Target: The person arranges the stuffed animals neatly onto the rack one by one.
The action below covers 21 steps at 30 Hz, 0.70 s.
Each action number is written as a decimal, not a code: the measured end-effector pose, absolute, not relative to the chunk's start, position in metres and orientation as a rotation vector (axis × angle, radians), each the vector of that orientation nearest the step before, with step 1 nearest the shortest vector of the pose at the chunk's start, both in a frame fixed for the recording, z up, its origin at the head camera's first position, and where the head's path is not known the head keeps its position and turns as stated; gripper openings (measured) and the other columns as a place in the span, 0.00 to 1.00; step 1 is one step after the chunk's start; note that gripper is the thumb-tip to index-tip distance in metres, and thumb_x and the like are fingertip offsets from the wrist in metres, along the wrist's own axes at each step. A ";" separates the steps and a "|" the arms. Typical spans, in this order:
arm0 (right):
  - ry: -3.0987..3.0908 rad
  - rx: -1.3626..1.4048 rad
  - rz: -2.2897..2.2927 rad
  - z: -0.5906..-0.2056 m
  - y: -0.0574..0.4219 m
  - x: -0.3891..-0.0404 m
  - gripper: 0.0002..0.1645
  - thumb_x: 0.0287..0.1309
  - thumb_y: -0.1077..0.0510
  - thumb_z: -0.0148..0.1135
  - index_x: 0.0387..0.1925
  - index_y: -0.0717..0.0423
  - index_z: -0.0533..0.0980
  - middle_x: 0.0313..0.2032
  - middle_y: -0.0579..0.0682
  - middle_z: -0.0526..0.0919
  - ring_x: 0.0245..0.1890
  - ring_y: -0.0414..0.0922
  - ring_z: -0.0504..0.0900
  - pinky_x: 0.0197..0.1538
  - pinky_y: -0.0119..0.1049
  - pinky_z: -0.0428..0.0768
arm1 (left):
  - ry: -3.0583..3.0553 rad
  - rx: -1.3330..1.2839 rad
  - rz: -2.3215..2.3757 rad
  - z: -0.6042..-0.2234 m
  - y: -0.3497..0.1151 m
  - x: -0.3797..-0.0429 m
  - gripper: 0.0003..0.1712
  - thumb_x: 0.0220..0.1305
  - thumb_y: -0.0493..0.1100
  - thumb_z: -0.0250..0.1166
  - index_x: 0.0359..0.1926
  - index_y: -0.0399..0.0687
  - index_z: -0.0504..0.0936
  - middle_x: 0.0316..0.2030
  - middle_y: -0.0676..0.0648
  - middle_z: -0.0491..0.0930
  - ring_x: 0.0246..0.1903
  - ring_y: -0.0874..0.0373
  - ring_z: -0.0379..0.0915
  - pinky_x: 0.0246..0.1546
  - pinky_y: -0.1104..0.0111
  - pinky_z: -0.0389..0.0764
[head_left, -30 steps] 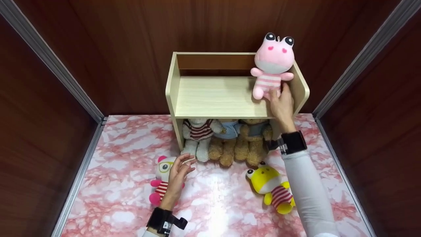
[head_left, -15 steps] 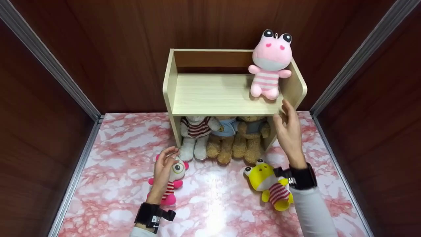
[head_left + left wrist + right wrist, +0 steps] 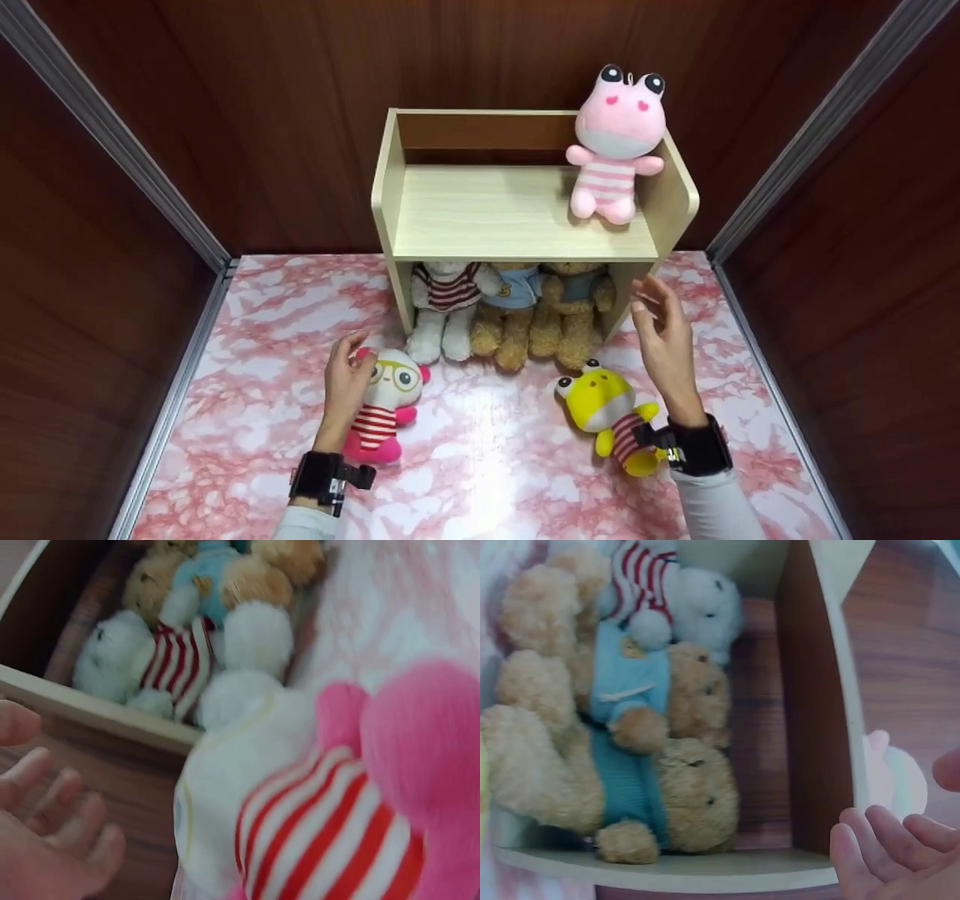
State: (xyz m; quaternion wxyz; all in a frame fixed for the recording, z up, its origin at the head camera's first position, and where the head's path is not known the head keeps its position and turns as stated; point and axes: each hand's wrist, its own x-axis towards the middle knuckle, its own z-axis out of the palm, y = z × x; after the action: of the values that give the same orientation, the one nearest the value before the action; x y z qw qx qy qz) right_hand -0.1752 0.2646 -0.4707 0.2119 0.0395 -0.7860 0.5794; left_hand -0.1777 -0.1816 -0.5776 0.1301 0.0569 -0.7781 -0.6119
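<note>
A pink frog plush [image 3: 615,142] in a striped outfit sits at the right end of the wooden shelf's [image 3: 487,214] upper board. My right hand [image 3: 667,345] is in the air below and in front of the shelf's right side, fingers loosely bent and holding nothing. Below it lies a yellow frog plush [image 3: 600,405] on its back. My left hand [image 3: 349,382] hovers over the left edge of a white and pink panda plush [image 3: 394,382] with glasses. In the left wrist view that hand's fingers [image 3: 56,799] are relaxed, apart from the panda plush.
In the lower compartment sit a white bear [image 3: 444,307] in a striped shirt, a brown bear [image 3: 514,315] in light blue and another brown bear [image 3: 574,322] in dark blue-grey. Dark wooden walls [image 3: 97,225] enclose the pink marbled surface [image 3: 480,480].
My right hand has let go of the pink frog plush and come down toward me, leaving it seated on the shelf. My left hand has shifted left over the panda plush.
</note>
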 end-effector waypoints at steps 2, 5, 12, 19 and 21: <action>-2.226 0.078 1.620 -0.478 0.267 -0.173 0.29 0.78 0.60 0.54 0.74 0.61 0.65 0.64 0.56 0.78 0.62 0.46 0.76 0.63 0.29 0.71 | -2.363 0.207 -1.653 -0.585 -0.185 -0.179 0.27 0.68 0.34 0.64 0.66 0.31 0.73 0.63 0.30 0.67 0.62 0.36 0.69 0.64 0.49 0.73; -2.275 0.040 1.638 -0.485 0.267 -0.170 0.29 0.78 0.60 0.53 0.75 0.62 0.63 0.65 0.58 0.77 0.63 0.48 0.76 0.63 0.26 0.70 | -2.501 0.297 -1.537 -0.599 -0.188 -0.180 0.36 0.68 0.41 0.66 0.72 0.32 0.66 0.68 0.27 0.57 0.66 0.31 0.63 0.68 0.44 0.66; -2.318 0.042 1.663 -0.478 0.258 -0.156 0.30 0.77 0.64 0.52 0.74 0.69 0.61 0.65 0.68 0.74 0.63 0.61 0.76 0.60 0.22 0.72 | -2.668 0.458 -1.452 -0.621 -0.190 -0.179 0.53 0.63 0.51 0.71 0.78 0.31 0.55 0.71 0.23 0.55 0.66 0.28 0.63 0.66 0.40 0.67; -2.332 0.020 1.672 -0.480 0.252 -0.154 0.29 0.77 0.64 0.52 0.74 0.69 0.61 0.65 0.68 0.75 0.62 0.59 0.76 0.59 0.22 0.72 | -2.785 0.506 -1.547 -0.623 -0.198 -0.174 0.59 0.64 0.58 0.71 0.80 0.33 0.48 0.73 0.24 0.60 0.70 0.29 0.60 0.70 0.42 0.64; -2.331 0.014 1.681 -0.485 0.253 -0.157 0.29 0.77 0.65 0.52 0.74 0.68 0.61 0.65 0.68 0.75 0.62 0.59 0.76 0.59 0.22 0.72 | -2.777 0.516 -1.560 -0.623 -0.200 -0.174 0.59 0.64 0.58 0.72 0.80 0.34 0.49 0.73 0.26 0.60 0.69 0.30 0.63 0.69 0.43 0.65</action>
State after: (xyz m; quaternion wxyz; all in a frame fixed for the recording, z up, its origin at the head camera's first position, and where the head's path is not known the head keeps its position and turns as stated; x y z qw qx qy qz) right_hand -0.1567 0.2526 -0.4845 0.1334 0.0048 -0.8038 0.5797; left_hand -0.1736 -0.1997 -0.6228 -0.0425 0.1596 -0.8599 -0.4830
